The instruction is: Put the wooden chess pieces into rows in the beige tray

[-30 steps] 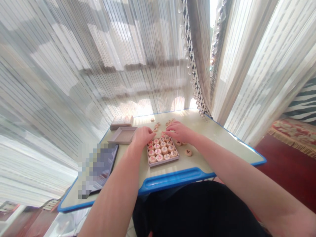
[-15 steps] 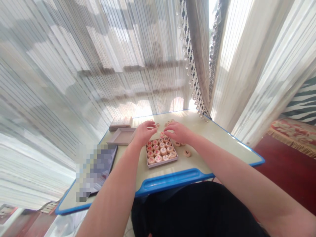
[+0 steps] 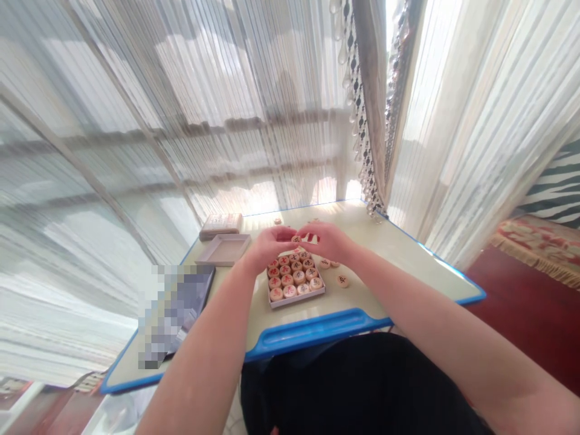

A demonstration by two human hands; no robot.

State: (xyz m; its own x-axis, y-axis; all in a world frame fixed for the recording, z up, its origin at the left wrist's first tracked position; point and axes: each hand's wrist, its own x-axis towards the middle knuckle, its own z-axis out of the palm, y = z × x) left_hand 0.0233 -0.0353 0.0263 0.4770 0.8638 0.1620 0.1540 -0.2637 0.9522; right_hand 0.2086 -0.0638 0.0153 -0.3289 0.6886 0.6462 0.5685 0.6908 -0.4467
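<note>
Wooden disc (image 3: 296, 239) sits pinched between left hand (image 3: 268, 249) and right hand (image 3: 327, 243), both now lifted off the desk (image 3: 399, 254) above the box (image 3: 296, 299).

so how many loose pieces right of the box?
3 round wooden pieces: two just under the right hand, one nearer the blue table rim. It may hide more.
</note>
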